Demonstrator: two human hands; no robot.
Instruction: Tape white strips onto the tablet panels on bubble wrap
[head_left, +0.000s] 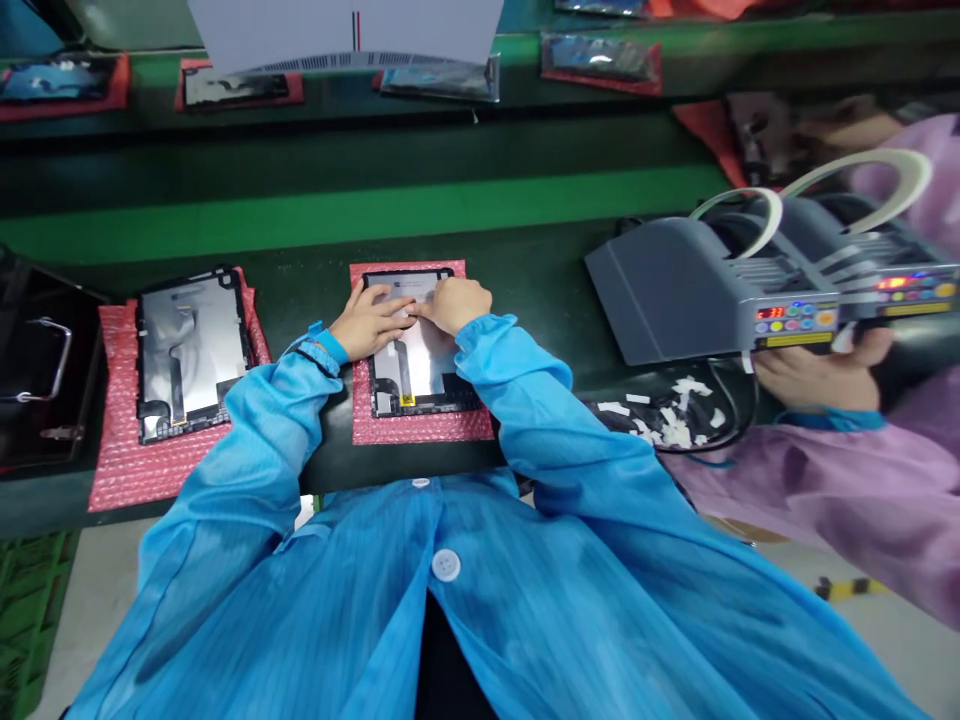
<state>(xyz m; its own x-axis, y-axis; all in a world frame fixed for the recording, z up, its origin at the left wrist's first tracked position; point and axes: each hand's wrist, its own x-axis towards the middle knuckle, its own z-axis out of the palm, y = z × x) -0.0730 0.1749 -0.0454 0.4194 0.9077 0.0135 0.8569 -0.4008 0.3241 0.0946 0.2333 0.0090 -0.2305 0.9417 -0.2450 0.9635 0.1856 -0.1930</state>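
Note:
A display panel [424,375] with a silvery back, a black frame and a dark ribbon cable lies on pink bubble wrap [424,429] in front of me. My left hand [371,320] rests on the upper left of the panel, fingers spread over its surface. At the panel's upper right, my right hand [454,304] is closed, its thumb and index fingertips pressed down close to my left fingertips. Whatever those fingertips may hold is hidden. A yellow connector [407,400] shows at the cable's lower end.
A second panel [199,350] lies on pink wrap to the left, beside a black case [45,370]. To the right stand grey tape dispensers [690,290], with white scraps [679,425] below and a co-worker's hand [821,372] alongside. Wrapped parts [600,60] line the far belt under a white screen [345,35].

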